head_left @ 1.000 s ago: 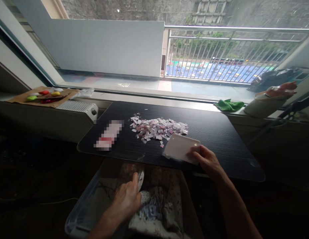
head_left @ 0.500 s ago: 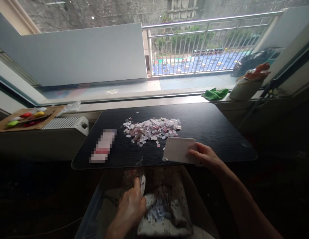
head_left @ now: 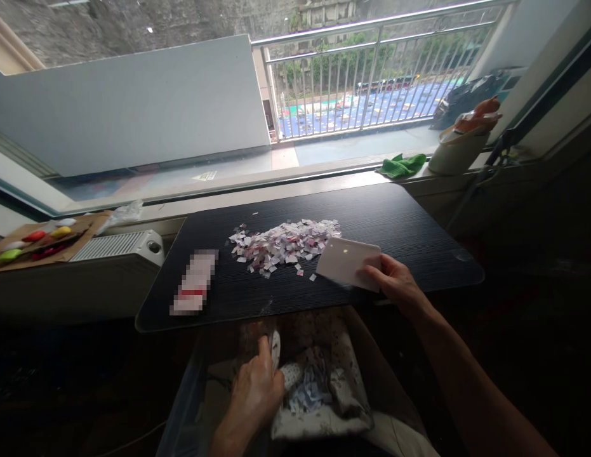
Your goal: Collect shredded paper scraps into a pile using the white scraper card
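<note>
My right hand [head_left: 397,279] grips one end of a flat white plastic scraper [head_left: 345,260], with a small hole near its corner. The scraper is tilted over the black table [head_left: 409,222], its far edge beside a pile of small white and pinkish paper scraps [head_left: 280,244]. Below the table's near edge, my left hand [head_left: 257,387] is closed beside a pale curved edge; what its fingers hold is hidden in shadow. To its right lies a pale patterned cloth [head_left: 324,424] with paper strips [head_left: 309,392] in it.
A blurred-out pinkish strip [head_left: 195,282] lies at the table's left. On the sill are a green cloth [head_left: 400,165] and a pale container [head_left: 459,152]. Further left are a radiator [head_left: 119,246] and cardboard [head_left: 80,235] bearing colourful items. Behind the glass stands a railing [head_left: 378,70].
My right hand has moved the scraper a little away from me, off the near table edge and closer to the scraps. My left hand keeps its place. The whole view has shifted slightly.
</note>
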`<action>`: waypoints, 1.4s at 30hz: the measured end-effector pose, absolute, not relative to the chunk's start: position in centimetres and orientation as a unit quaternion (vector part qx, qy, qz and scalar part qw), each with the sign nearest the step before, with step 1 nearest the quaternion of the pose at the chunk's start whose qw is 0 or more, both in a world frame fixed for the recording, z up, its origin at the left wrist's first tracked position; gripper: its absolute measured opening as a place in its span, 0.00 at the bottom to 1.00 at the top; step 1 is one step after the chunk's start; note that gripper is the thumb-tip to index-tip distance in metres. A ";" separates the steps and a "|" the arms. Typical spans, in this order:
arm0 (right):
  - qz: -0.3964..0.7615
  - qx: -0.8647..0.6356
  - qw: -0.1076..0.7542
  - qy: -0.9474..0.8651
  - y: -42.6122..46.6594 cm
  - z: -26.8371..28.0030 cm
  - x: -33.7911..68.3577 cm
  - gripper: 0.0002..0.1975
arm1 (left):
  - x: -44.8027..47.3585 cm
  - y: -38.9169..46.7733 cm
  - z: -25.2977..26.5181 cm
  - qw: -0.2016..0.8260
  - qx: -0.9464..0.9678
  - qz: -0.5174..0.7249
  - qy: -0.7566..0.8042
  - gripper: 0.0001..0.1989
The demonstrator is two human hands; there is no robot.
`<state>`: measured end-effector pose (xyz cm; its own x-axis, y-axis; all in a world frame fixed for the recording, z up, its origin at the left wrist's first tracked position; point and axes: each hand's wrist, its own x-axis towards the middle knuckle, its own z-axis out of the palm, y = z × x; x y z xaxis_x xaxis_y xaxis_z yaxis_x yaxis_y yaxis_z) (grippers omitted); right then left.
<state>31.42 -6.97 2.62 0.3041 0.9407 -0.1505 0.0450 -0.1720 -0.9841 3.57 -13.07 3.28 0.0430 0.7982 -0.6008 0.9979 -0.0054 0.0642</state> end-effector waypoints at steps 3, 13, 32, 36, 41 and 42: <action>0.463 -0.615 0.471 -0.430 -6.6 2.5 31.4 0.13 | 3.6 -13.2 3.3 0.249 0.677 -0.198 0.664 0.22; 0.404 -0.602 0.479 -0.495 -3.2 2.4 29.6 0.12 | 3.4 -13.2 3.2 0.254 0.682 -0.181 0.661 0.21; 0.480 -0.581 0.404 -0.518 -5.1 3.4 30.7 0.11 | 3.5 -13.3 3.3 0.259 0.680 -0.168 0.665 0.23; 0.478 -0.604 0.412 -0.486 -5.3 3.2 31.2 0.10 | 3.5 -13.3 3.4 0.263 0.679 -0.169 0.664 0.21; 0.494 -0.604 0.391 -0.489 -5.6 3.2 31.1 0.10 | 3.7 -13.4 3.6 0.256 0.683 -0.172 0.662 0.21; 0.506 -0.597 0.386 -0.489 -5.7 3.3 31.0 0.10 | 3.7 -13.4 3.6 0.256 0.684 -0.170 0.662 0.21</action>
<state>30.97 -5.70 3.31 0.0103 0.9738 -0.2274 0.1933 -0.2250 -0.9550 3.68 -13.38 3.62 0.0662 0.8187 -0.5704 0.9921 0.0068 0.1250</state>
